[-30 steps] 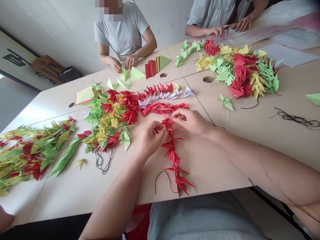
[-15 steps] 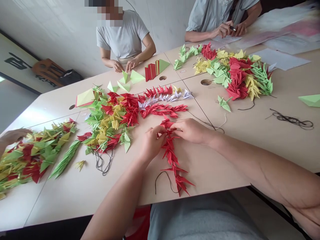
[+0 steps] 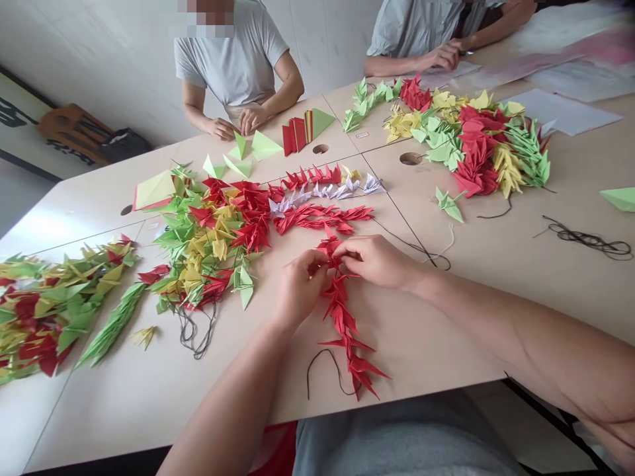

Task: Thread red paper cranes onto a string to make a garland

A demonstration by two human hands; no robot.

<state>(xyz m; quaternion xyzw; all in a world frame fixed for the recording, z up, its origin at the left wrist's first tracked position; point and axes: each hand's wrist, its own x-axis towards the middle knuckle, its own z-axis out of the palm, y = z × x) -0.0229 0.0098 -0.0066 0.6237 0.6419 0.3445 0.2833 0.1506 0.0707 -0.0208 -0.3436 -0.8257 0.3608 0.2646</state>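
A string of red paper cranes (image 3: 340, 311) runs from between my hands toward the table's near edge. My left hand (image 3: 303, 277) pinches the upper part of it from the left side. From the right, my right hand (image 3: 370, 259) closes its fingertips on the same crane string; the exact fold or thread they grip is hidden. A loose black cord (image 3: 322, 357) curls out at the string's lower end. Just beyond my hands lies a row of more red cranes (image 3: 317, 218), with a row of white cranes (image 3: 342, 190) behind it.
A heap of green, yellow and red cranes (image 3: 198, 231) lies left of my hands, another heap (image 3: 54, 304) at far left. More strung cranes (image 3: 476, 145) lie at back right, near a black cord bundle (image 3: 590, 238). Two people sit opposite, near folded paper (image 3: 295, 135).
The view has shifted slightly. A hand at the far left heap has gone from view. My two hands stay on the red crane string, almost unmoved.
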